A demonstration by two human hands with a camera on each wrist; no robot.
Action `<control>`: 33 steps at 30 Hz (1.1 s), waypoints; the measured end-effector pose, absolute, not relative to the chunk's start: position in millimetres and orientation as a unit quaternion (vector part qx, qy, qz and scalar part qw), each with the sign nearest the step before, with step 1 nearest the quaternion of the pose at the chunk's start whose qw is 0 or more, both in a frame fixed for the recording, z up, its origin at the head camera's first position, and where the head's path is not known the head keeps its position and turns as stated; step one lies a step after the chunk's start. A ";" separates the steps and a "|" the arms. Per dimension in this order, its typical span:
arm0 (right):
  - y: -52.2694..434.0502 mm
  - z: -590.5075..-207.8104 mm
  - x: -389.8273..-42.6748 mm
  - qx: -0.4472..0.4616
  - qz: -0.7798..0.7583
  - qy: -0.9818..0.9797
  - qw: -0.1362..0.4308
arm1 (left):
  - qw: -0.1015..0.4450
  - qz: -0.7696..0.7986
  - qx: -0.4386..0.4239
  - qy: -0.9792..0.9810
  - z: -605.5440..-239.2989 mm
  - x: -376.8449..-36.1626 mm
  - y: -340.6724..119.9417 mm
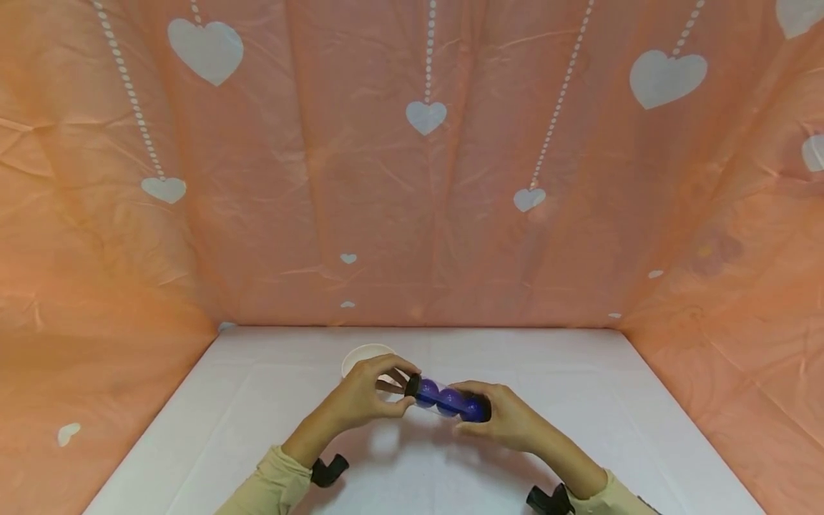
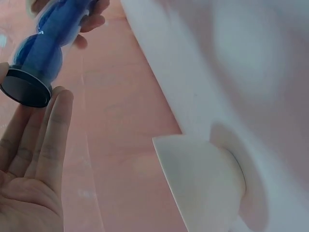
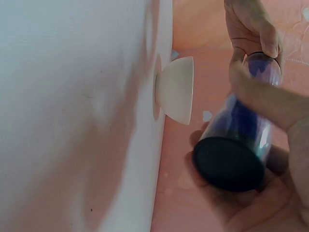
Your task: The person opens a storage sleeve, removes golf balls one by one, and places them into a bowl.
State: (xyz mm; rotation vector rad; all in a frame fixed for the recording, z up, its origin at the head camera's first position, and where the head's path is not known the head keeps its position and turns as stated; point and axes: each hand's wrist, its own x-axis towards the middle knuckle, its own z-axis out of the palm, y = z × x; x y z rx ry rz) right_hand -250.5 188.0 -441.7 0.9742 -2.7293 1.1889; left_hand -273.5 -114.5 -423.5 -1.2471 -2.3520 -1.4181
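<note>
Holding a clear tube (image 1: 448,400) of purple balls, black-capped, right hand (image 1: 505,422) wrapped round it, left hand (image 1: 367,393) pinching its cap.

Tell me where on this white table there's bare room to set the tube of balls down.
The table shows bare patches right of the right hand, toward the pink backdrop, and left of the left hand, toward the left edge. It is crowded at the middle, where both hands hold the tube close by the white bowl.
</note>
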 end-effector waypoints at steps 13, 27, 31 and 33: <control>181.0 -449.6 -240.1 0.313 0.395 -0.859 0.089 | 0.071 -0.485 -0.381 -0.784 -421.5 -261.2 -117.2; 186.8 -450.2 -248.4 0.342 0.392 -0.851 0.074 | 0.042 -0.506 -0.374 -0.776 -425.3 -263.9 -119.4; 186.1 -449.9 -249.0 0.329 0.390 -0.856 0.079 | 0.050 -0.513 -0.365 -0.776 -425.3 -261.3 -117.5; 186.0 -449.7 -249.5 0.323 0.388 -0.859 0.084 | 0.058 -0.514 -0.361 -0.776 -425.0 -259.9 -116.2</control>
